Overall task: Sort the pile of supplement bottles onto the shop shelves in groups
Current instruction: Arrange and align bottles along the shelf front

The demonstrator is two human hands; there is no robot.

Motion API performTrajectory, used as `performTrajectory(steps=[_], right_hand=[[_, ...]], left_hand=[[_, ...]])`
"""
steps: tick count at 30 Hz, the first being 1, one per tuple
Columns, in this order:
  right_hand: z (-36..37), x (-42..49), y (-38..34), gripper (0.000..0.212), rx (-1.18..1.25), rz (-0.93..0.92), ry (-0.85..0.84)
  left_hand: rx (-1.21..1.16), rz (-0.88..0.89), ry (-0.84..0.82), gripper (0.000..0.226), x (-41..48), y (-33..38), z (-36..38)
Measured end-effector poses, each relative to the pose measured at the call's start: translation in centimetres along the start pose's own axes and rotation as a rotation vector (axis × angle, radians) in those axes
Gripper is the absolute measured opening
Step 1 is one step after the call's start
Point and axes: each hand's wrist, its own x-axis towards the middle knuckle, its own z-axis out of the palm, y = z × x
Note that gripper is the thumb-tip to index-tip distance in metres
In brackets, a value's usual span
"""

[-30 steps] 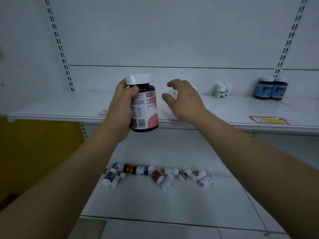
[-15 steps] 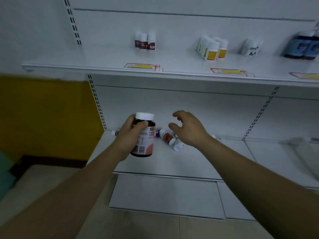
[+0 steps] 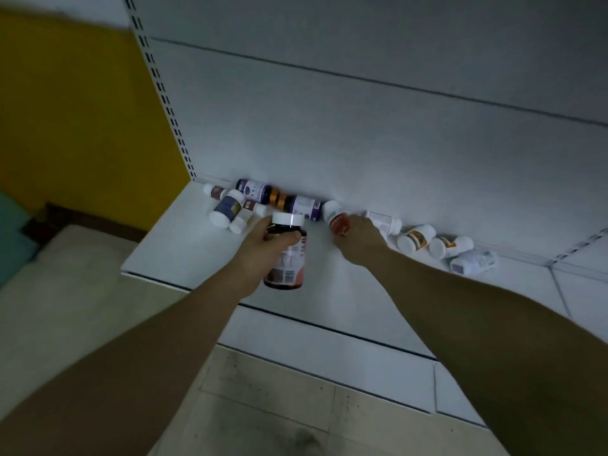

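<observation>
I see left hand (image 3: 260, 250) gripping dark bottle (image 3: 291, 268), frame centre. Right hand (image 3: 360, 243) on red-label bottle (image 3: 336, 220) lying on shelf (image 3: 184, 255); can't tell if closed.

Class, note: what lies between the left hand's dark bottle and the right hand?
Only bare white shelf separates the dark bottle and the right hand, in the head view.

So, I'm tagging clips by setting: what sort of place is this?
Probably a shop: a white display shelf with a slotted upright, and supplement bottles piled along its back panel.
</observation>
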Motion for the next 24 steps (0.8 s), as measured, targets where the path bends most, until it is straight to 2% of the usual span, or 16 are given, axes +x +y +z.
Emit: performTrajectory(steps=[5,7,9,11,14,15,17,19,21,24], right_hand=[[3.1,4.7,0.3,0.076,-0.144,0.055,-0.008],[3.2,5.1,0.1,0.078,-0.214,0.081,0.008],[2.9,4.9,-0.5,0.079,-0.153,0.114,0.015],[2.4,4.0,-1.0,0.072,0.09,0.174,0.002],[1.2,-0.3,-2.1,0.041,0.692,0.237,-0.042],[0.7,-2.4,-2.5,0.036,0.89,0.255,-0.061],[-0.2,-6.8,-3.2,0.041,1.194,0.264,-0.063],[-1.5,-10.9,-3.8,0.045,1.364,0.242,-0.027],[-3.1,-14.5,-4.2,0.039,1.435,0.217,0.051],[-5.8,-20.0,-3.9,0.029,1.507,0.223,0.17]], left_hand=[[-0.034,-0.043,0.019,0.024,2.9,-3.0,-0.4],[-0.05,-0.057,0.017,0.025,3.3,-3.6,-0.6],[-0.053,-0.058,0.038,0.026,3.4,-3.6,-0.9],[-0.063,-0.06,0.062,0.031,2.9,-2.8,-1.1],[-0.128,-0.068,0.056,0.028,1.2,-1.1,-1.4],[-0.141,-0.07,0.045,0.027,0.4,-0.4,-1.4],[-0.155,-0.063,0.01,0.027,-1.3,0.7,-1.3],[-0.156,-0.05,-0.036,0.021,-3.3,2.2,-0.8],[-0.175,-0.036,-0.098,0.019,-5.5,3.8,-0.1],[-0.176,-0.041,-0.258,0.033,-9.4,6.5,1.3]])
